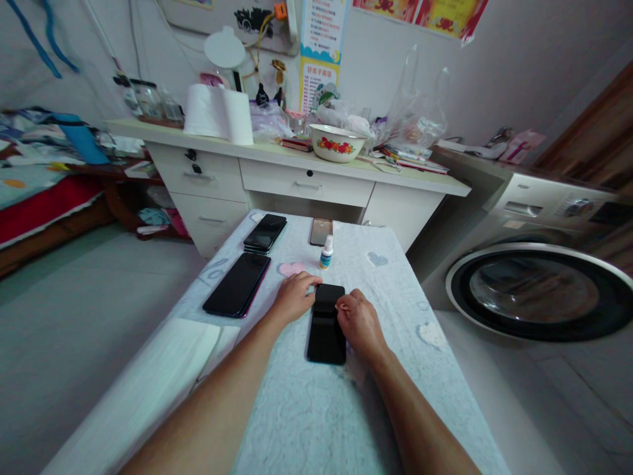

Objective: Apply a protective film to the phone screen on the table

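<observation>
A black smartphone [325,336] lies screen up on the cloth-covered table, between my two hands. At its upper left edge, my left hand [295,297] holds it with the fingers against the side and top corner. My right hand [361,323] rests over the right edge, fingers curled into a pinch; whatever is between the fingertips is too small to make out. Just beyond the phone stands a small white spray bottle [326,253] with a blue label. Behind it lies a brownish phone or phone case [322,232].
Dark phones [237,285] lie at the table's left, with a stack of phones [266,232] behind them. White folded sheets [182,356] sit along the left edge. Beyond is a white desk [306,178] with a flowered bowl [339,144]; a washing machine [534,264] stands right.
</observation>
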`<state>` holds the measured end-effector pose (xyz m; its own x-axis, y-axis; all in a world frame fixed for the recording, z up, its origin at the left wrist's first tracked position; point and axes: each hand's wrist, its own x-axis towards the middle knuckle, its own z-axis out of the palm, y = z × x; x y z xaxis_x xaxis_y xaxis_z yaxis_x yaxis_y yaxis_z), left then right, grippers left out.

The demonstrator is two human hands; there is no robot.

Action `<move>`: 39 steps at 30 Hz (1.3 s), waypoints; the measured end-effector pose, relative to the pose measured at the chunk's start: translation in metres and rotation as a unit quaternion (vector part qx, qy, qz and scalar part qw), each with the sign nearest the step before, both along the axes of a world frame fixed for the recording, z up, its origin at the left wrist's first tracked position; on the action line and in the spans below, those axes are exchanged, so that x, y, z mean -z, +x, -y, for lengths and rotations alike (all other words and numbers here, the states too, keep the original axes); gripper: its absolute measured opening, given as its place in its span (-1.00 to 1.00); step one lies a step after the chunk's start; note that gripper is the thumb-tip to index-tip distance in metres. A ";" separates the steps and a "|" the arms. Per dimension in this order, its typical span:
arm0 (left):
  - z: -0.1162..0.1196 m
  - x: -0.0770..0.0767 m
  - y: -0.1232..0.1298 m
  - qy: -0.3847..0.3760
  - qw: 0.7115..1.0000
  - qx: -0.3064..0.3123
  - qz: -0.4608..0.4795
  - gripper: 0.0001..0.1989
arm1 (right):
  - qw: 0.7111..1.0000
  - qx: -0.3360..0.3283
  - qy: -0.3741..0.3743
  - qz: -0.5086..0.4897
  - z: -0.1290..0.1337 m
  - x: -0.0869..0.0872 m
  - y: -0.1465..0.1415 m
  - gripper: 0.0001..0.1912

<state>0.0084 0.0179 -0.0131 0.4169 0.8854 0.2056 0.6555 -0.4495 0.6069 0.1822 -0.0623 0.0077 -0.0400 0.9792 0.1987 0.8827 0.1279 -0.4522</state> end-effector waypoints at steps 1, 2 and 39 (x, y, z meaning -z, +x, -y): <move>0.000 0.000 0.000 -0.001 1.000 0.001 0.000 -0.55 | 1.000 0.003 0.001 0.000 -0.001 0.001 0.000 -0.82; 0.000 0.000 0.000 -0.001 1.000 0.001 0.000 -0.55 | 1.000 0.005 0.002 0.000 -0.001 0.001 0.001 -0.82; -0.001 0.000 0.000 0.002 1.000 -0.005 -0.001 -0.55 | 0.996 0.025 -0.027 -0.078 -0.012 -0.007 0.012 -0.89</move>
<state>0.0083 0.0191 -0.0133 0.4086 0.8887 0.2081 0.6607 -0.4453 0.6042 0.1942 -0.0504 0.0149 0.0366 0.9886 0.1459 0.8058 0.0572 -0.5894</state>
